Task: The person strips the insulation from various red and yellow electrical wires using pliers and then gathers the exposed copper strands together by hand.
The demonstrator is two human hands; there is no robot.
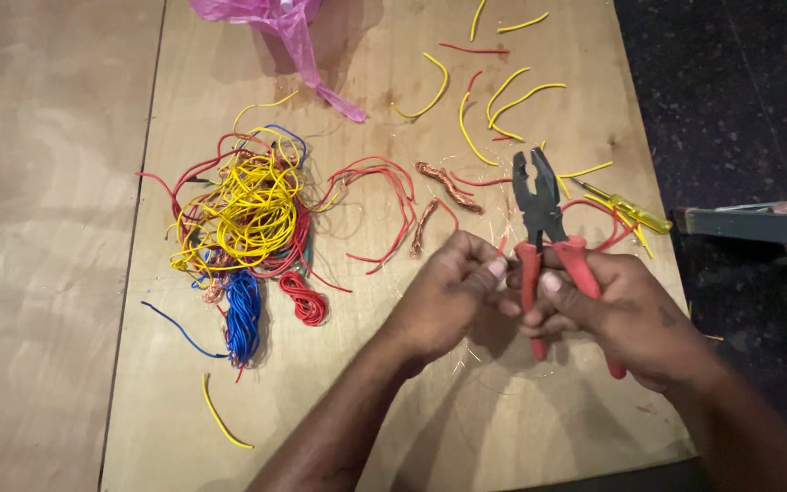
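Centrally, right hand (pixel 626 314) gripping red-handled pliers (pixel 544 228), left hand (pixel 453 296) pinching a red wire (pixel 501 244), pink plastic bag (pixel 289 32) top.

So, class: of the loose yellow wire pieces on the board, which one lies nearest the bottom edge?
The curved yellow wire piece lying alone at lower left, below the blue wire bundle. The other yellow pieces sit near the top edge, above the pliers.

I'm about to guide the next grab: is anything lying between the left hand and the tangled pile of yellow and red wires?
Nothing bulky. Between the left hand and the wire pile lie only loose red wire loops flat on the board, plus a small red coil.
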